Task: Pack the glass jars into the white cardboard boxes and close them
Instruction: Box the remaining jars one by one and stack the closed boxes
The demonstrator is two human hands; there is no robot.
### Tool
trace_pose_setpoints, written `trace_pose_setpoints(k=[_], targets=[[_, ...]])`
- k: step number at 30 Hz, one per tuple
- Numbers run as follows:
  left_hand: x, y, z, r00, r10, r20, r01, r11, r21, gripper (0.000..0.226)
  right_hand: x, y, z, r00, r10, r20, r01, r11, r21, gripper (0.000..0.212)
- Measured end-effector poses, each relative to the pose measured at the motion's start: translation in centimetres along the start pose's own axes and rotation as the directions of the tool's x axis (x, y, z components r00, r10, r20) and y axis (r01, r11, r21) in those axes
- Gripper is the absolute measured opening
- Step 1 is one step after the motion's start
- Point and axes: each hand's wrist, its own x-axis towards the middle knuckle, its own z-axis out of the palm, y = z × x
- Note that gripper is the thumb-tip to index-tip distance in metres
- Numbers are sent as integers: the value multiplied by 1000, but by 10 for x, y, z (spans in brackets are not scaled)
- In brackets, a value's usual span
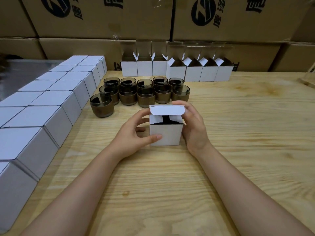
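White box [166, 135] blank, held L hand [131, 136], R hand [194, 129]; cartons [238, 26]: black logo.

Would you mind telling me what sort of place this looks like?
Probably a warehouse packing bench: stacked brown cartons behind, rows of closed white boxes, and glass jars waiting on the wooden table.

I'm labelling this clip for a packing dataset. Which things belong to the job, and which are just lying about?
Job: white box, lid half folded, held by left hand and right hand; loose glass jars; open boxes at back; closed boxes at left.
Lying about: brown cartons behind; wooden frame at right edge.
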Motion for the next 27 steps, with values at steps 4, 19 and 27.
trace_pose_setpoints(k=[4, 19, 27], targets=[[0, 0, 0, 1000, 15, -4, -15, 1000, -19, 69, -7, -1, 4, 997, -72, 21, 73, 995, -69, 46], [-3, -1, 2, 997, 67, -30, -71, 988, -138, 62, -7, -1, -3, 996, -75, 40, 80, 984, -160, 22], [-3, 0, 3, 995, 62, -73, -75, 981, -178, 67, -5, -1, -7, 996, -53, 77, 66, 981, -185, 24]])
